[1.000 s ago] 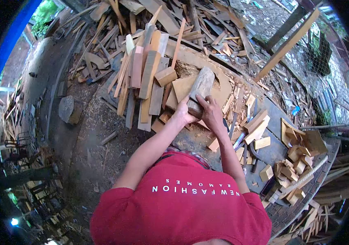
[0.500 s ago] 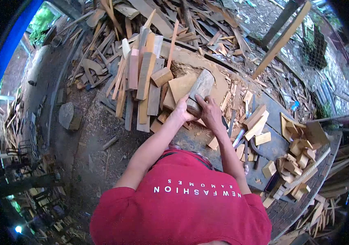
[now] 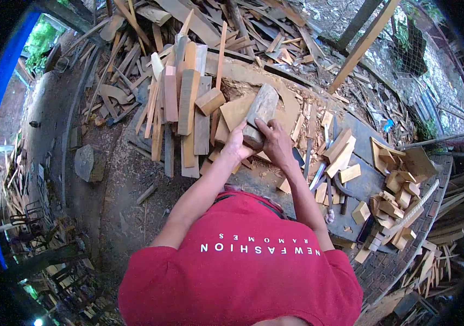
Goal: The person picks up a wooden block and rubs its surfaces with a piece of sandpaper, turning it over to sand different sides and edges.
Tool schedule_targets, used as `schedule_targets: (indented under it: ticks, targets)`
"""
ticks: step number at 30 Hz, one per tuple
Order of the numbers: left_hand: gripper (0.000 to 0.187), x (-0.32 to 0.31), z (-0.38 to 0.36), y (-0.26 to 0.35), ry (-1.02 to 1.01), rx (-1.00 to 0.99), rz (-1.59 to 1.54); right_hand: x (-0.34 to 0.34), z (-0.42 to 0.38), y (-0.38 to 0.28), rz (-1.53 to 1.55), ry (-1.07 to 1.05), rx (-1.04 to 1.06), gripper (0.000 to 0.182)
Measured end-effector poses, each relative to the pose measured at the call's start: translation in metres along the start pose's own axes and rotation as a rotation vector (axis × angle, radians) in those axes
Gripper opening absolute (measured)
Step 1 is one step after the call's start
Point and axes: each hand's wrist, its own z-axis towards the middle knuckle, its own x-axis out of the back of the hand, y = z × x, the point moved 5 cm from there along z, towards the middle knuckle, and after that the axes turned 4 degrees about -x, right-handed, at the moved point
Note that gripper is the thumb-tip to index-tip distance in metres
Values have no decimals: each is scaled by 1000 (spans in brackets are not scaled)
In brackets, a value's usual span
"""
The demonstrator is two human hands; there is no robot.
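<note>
A thick, weathered grey-brown wood block (image 3: pixel 263 104) lies between my hands over the workbench, its long side slanting away from me. My left hand (image 3: pixel 237 143) wraps the near left end, with part of the fingers hidden under it. My right hand (image 3: pixel 278 143) grips the near right end, thumb and fingertip against its surface. Beneath the block is a flat tan board (image 3: pixel 235 113). To the left, a small wood block (image 3: pixel 210 101) sits against a row of upright-leaning wood strips (image 3: pixel 189 103).
Cut wood pieces (image 3: pixel 340 153) and a curved dark tool (image 3: pixel 342 187) lie right of my hands. Farther right, several small blocks (image 3: pixel 392 206) are heaped by a wooden box (image 3: pixel 419 164). A wood stump (image 3: pixel 90 163) stands on the ground at left; scrap wood (image 3: pixel 275 32) piles up behind.
The view has shifted slightly, and the scene sits a little farther left. Both hands still hold the wood block, and my right fingers have moved a little on its near end.
</note>
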Motion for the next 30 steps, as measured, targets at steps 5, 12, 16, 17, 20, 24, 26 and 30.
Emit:
schedule_targets:
  ticks: [5,12,16,17,20,24,26,30]
  targets:
    - [49,-5,-14,1,67,20,-9,6,0,-8,-80,-63,24,54]
    - [53,11,-2,10,38,3,5,-6,10,-11,-96,-50,56,57]
    - [48,-5,-11,14,49,59,-37,-8,15,-8,-135,-75,75,59]
    - [49,-8,-13,14,53,81,-59,-9,15,-8,-138,-73,69,59]
    - [50,-10,-11,15,76,120,-80,-8,13,-8,-174,-64,84,58]
    - [53,-7,-8,13,105,117,-54,-3,14,-14,-136,-41,79,53]
    - [53,1,-1,11,90,104,-84,-7,17,-9,-146,-69,92,53]
    - [53,9,3,10,183,69,-100,-31,40,24,-169,-47,185,50]
